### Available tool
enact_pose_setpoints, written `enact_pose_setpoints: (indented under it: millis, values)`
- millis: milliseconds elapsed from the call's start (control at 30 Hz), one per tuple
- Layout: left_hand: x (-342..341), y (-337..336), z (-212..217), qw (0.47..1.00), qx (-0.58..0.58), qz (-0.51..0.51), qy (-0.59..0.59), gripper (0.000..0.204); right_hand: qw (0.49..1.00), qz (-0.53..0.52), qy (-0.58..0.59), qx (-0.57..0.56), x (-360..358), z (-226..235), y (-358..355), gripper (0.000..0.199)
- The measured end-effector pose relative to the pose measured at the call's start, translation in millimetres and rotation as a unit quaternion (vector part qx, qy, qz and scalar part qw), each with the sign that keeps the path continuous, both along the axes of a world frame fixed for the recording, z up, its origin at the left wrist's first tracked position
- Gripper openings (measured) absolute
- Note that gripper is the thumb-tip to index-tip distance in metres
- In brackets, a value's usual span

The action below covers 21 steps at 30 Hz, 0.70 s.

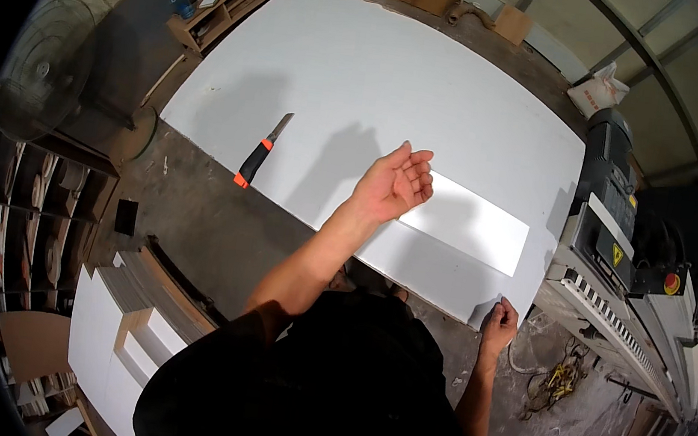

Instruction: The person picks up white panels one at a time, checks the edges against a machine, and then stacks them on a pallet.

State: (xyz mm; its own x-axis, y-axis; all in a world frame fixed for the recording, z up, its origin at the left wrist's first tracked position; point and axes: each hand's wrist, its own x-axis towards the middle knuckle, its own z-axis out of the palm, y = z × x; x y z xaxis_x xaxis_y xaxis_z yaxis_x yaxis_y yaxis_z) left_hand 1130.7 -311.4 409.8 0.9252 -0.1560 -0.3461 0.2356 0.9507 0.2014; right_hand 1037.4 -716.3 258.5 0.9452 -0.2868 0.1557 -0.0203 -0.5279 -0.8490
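Note:
My left hand is raised over the large white board, palm turned up. Its fingers are loosely curled, with nothing in them. Partly behind it, a glossy white rectangular panel lies on the board near its close edge. My right hand is at the near right corner of the board, thumb and fingers pinched together. Whatever is in that pinch, if anything, is too small to make out. To the left of my left hand lies a knife with a black and orange handle, its blade pointing away from me.
A machine with a grey motor and a red button stands along the right. Stacked panels sit at lower left, near a shelf rack and a fan. Tangled yellow cord lies on the floor.

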Motion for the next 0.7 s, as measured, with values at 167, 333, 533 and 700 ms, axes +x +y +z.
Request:
enact_pose_setpoints:
  millis: [167,333,533,700]
  values:
    - [13.2,-5.9,3.1,0.999,0.036,-0.007,0.025,0.033,1.000,-0.004,-0.002,-0.016,1.5,-3.1,1.0,0.021]
    - [18.2,-3.6,-5.1,0.997,0.070,-0.005,0.040,0.031,0.998,-0.008,-0.013,-0.054,3.6,1.2,7.3,0.020]
    - [30.2,18.2,-66.3,0.798,0.600,0.052,-0.011,0.028,0.999,-0.003,-0.003,-0.048,0.4,4.0,4.9,0.018]
    - [11.5,49.3,-165.4,0.308,0.941,0.138,-0.006,0.051,0.996,0.029,-0.060,-0.063,3.0,-1.2,0.1,0.014]
